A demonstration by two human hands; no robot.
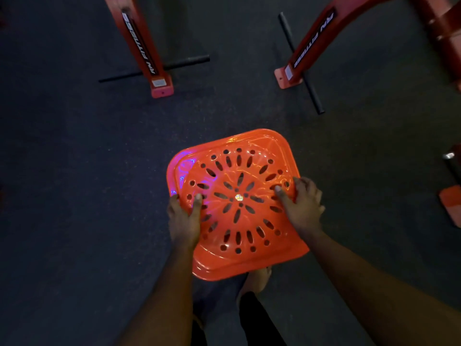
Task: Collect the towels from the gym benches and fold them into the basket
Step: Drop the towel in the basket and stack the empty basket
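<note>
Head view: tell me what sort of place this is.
Probably a gym. Two red legs lettered "FITNESS" stand on a dark floor, with black bars crossing their feet. The left hand and right hand grip an orange basket.

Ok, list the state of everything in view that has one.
Orange perforated piece: held above the foot, flat face up, nothing on it.
Left hand: grips its left edge, thumb on top.
Right hand: grips its right edge, thumb on top.
Red machine legs: standing on the floor.

basket (orange), left hand, right hand gripping
</note>
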